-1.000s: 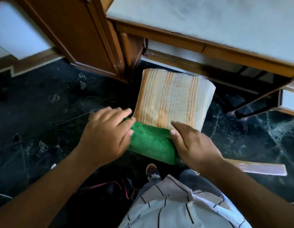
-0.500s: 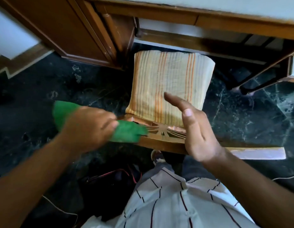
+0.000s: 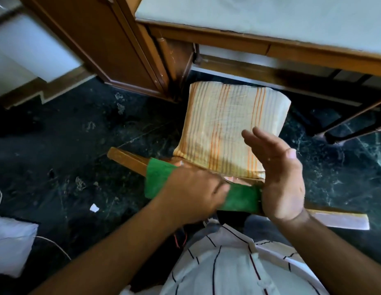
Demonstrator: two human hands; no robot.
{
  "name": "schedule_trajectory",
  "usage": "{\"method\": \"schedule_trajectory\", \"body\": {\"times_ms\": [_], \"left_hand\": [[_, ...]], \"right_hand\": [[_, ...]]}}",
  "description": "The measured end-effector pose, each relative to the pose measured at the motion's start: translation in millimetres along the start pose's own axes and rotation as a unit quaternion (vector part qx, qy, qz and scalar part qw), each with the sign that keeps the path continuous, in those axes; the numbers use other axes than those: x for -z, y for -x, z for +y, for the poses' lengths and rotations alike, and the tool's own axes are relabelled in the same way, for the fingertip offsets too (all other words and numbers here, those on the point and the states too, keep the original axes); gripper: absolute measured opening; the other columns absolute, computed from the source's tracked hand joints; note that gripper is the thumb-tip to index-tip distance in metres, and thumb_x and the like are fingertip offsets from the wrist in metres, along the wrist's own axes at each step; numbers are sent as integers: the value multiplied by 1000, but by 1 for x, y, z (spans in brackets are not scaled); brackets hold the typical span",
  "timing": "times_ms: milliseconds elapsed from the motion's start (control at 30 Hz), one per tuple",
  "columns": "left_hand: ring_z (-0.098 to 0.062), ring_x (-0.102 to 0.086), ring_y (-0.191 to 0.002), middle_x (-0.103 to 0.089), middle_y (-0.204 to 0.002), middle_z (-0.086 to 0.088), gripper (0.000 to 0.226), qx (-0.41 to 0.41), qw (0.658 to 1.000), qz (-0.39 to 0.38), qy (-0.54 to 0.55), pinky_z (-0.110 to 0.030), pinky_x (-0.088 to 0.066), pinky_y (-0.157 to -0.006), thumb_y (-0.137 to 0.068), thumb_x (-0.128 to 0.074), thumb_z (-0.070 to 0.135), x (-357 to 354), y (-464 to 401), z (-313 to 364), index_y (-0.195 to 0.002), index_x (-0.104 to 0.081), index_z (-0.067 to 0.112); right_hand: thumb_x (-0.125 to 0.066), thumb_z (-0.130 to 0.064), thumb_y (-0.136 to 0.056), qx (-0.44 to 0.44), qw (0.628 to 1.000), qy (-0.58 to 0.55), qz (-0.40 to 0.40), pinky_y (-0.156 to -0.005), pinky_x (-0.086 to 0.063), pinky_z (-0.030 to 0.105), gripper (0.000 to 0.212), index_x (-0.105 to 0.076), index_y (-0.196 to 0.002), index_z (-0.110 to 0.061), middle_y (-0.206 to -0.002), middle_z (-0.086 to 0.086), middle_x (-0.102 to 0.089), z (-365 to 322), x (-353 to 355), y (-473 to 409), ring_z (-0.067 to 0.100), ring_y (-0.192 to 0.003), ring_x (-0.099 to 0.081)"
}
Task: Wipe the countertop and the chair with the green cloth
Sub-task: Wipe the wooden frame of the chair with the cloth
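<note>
Two hands at our chair (image 3: 130, 159): left hand (image 3: 191, 192) presses green cloth (image 3: 240, 199) on its near backrest; right hand (image 3: 276, 173) open flat, empty, beside striped cushion (image 3: 225, 128).

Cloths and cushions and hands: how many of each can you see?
Green cloth: 1
Striped cushion: 1
Hands: 2, the left hand and the right hand
Total: 4

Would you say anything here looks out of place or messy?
Yes: a white scrap and pale smudges lie on the dark floor, and loose cords trail across it at the lower left. The chair looks intact.
</note>
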State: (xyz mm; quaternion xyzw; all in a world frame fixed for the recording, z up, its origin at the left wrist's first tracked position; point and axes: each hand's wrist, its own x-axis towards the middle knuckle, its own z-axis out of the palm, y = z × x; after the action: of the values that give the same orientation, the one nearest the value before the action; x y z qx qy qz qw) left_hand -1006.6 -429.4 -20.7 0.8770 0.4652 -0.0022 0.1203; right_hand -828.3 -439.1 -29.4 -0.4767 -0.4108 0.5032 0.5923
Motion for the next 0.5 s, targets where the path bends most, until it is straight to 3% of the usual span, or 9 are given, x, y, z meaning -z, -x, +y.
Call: {"method": "schedule_trajectory", "body": {"times_ms": [133, 233, 300, 367, 500], "left_hand": [[-21, -49, -55, -48, -57, 1, 61, 143, 985, -54, -79, -32, -35, -53, -92, -23, 59, 42, 20, -133, -63, -53, 15], [-14, -50, -53, -51, -55, 0, 62, 164, 977, -128, -50, -32, -36, -53, -91, -19, 60, 56, 17, -182, -58, -55, 21], [-16, -48, -52, -49, -54, 1, 62, 152, 978, -114, -88, -33, -39, -54, -91, -17, 59, 51, 15, -175, -56, -51, 21], [-20, -47, -50, -47, -52, 1, 63, 128, 983, -51, -122, -31, -38, -51, -92, -15, 56, 42, 16, -146, -56, -50, 18], [-22, -44, -42, -47, -51, 2, 58, -21, 998, 20, -50, -25, -30, -47, -103, -25, 37, 14, 10, -38, -63, -60, 13]], "right_hand": [[-14, -30, -101, 33, 988, 122, -89, -102, -44, 34, 59, -60, -124, -1, -125, 8, -66, 0, -7, 3, 19, -122, -59], [-19, -27, -99, 74, 973, 181, -123, -96, -47, 32, 56, -65, -118, -1, -118, 4, -69, -2, -10, 5, 16, -117, -62], [-22, -23, -100, 80, 973, 186, -112, -94, -49, 31, 52, -67, -114, -1, -115, 3, -70, -5, -11, 3, 15, -114, -63], [-24, -21, -102, 59, 981, 170, -77, -93, -50, 33, 47, -66, -113, -3, -114, 4, -70, -11, -9, 1, 17, -112, -64], [-34, -27, -101, -21, 987, 151, -49, -90, -52, 36, 38, -63, -120, -13, -115, -2, -70, -32, 8, -9, 18, -109, -64]]}}
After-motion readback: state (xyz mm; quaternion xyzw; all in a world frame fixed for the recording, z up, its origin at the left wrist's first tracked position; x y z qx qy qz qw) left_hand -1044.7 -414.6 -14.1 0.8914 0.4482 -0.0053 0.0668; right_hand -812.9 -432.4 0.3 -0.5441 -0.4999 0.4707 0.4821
